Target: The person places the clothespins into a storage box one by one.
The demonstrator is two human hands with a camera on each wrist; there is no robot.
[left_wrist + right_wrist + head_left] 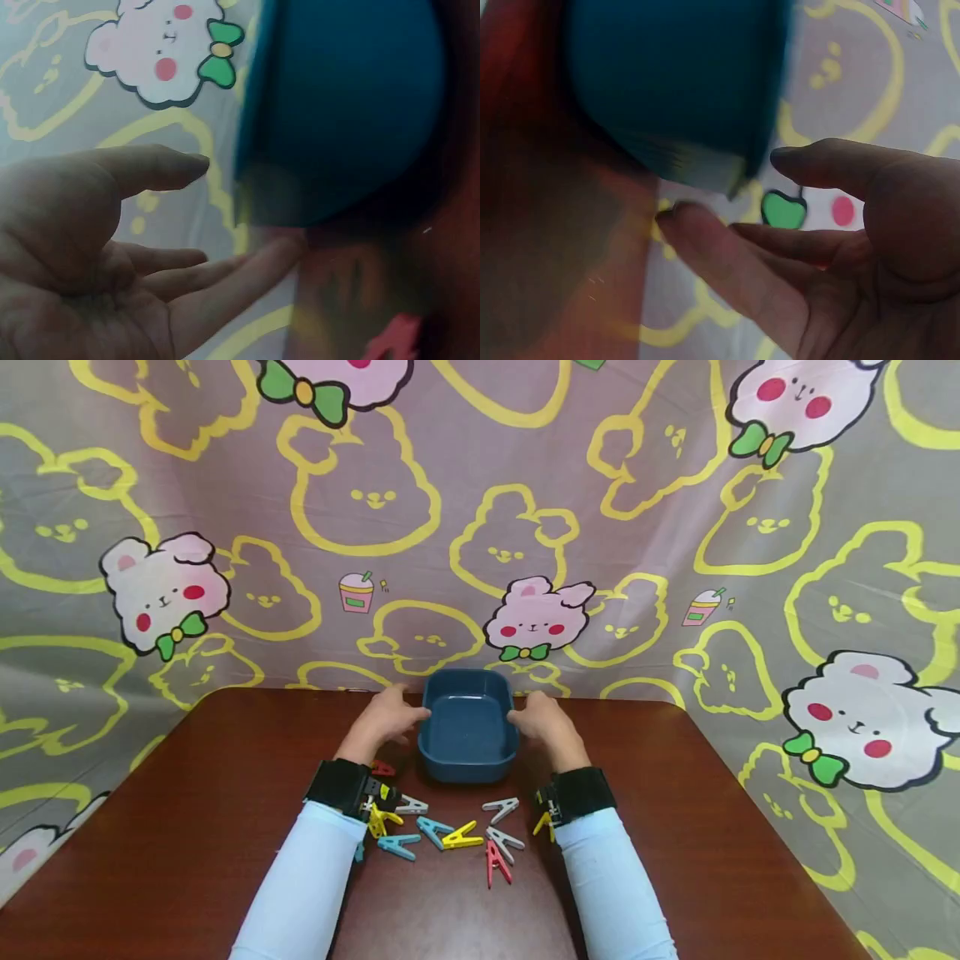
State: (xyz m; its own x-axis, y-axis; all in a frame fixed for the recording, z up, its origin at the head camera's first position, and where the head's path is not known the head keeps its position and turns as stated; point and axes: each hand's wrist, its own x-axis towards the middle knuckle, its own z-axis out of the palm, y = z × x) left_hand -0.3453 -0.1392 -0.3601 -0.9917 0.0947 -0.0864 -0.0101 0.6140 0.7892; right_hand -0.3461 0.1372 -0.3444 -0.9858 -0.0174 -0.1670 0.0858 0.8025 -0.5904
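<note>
A dark blue rectangular plastic basin (468, 727) is at the back middle of the table, with nothing visible inside. My left hand (384, 720) is at its left side, thumb toward the rim. In the left wrist view, the thumb and fingers are spread, with a gap between the thumb and the basin (345, 105). On the opposite side is my right hand (546, 723), fingers extended. The right wrist view has its thumb (817, 161) just off the basin wall (675, 82), fingers reaching beneath the basin's edge.
Several clothespins lie before the basin, including a yellow clothespin (461, 837), a blue clothespin (400, 844), a grey clothespin (501, 808) and a red clothespin (496, 862). My forearms partly cover others. A patterned cloth (525, 460) hangs behind the brown table (187, 827).
</note>
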